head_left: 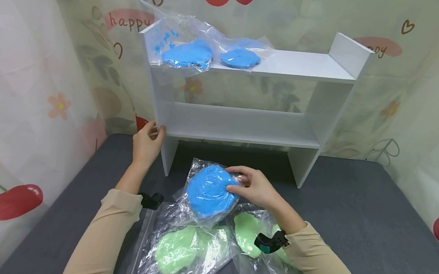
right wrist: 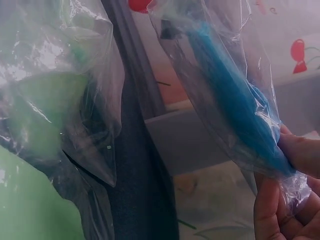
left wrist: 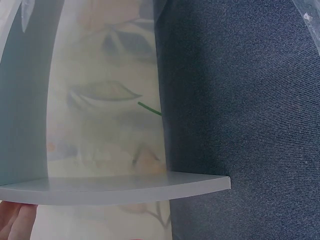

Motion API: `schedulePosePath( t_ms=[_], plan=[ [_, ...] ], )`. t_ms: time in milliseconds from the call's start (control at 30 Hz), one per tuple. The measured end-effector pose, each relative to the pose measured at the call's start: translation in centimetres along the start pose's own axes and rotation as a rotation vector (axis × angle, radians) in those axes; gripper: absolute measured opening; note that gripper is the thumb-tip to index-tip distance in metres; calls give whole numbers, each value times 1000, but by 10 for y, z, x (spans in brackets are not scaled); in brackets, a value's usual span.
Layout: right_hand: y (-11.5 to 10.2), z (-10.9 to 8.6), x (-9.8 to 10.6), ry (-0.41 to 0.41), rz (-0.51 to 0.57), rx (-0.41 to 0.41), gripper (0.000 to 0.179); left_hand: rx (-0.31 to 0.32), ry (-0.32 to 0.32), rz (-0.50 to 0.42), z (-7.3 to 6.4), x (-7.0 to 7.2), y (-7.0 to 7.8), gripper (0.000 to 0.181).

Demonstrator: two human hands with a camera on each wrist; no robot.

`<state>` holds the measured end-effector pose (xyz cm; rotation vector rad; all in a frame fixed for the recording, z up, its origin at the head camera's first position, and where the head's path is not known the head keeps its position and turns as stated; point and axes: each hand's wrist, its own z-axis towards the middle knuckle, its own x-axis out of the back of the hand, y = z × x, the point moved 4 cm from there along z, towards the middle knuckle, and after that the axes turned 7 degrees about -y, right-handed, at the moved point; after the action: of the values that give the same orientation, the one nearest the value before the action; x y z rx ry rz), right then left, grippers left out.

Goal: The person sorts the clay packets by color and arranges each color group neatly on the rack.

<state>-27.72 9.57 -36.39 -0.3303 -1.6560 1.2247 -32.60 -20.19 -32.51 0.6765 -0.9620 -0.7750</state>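
Note:
My right hand (head_left: 259, 187) pinches the right edge of a clear plastic bag of blue clay-like material (head_left: 209, 191), raised above other bags. In the right wrist view, the thumb and fingers (right wrist: 268, 205) hold the blue bag (right wrist: 245, 107) by its gathered end. My left hand (head_left: 148, 145) holds the left side panel of a white shelf unit (head_left: 243, 132) at the middle board's height. Only its fingertips (left wrist: 22, 220) show in the left wrist view, against that panel (left wrist: 115, 196). Two blue bags, one left (head_left: 189, 54) and one right (head_left: 240, 58), lie on the top board.
Clear bags of flat green material lie on the dark table (head_left: 354, 220) in front of the shelf, one group left (head_left: 177, 250) and one right (head_left: 247, 234). Patterned cloth (head_left: 424, 108) hangs behind and at both sides. A thin cable (head_left: 387, 148) is at the back right.

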Motion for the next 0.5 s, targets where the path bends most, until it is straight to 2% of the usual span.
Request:
schedulePosePath(
  t_ms=[500],
  plan=[
    [-12,-10,14,26,51,31,45,2,3,0,-1,0,2,34]
  ],
)
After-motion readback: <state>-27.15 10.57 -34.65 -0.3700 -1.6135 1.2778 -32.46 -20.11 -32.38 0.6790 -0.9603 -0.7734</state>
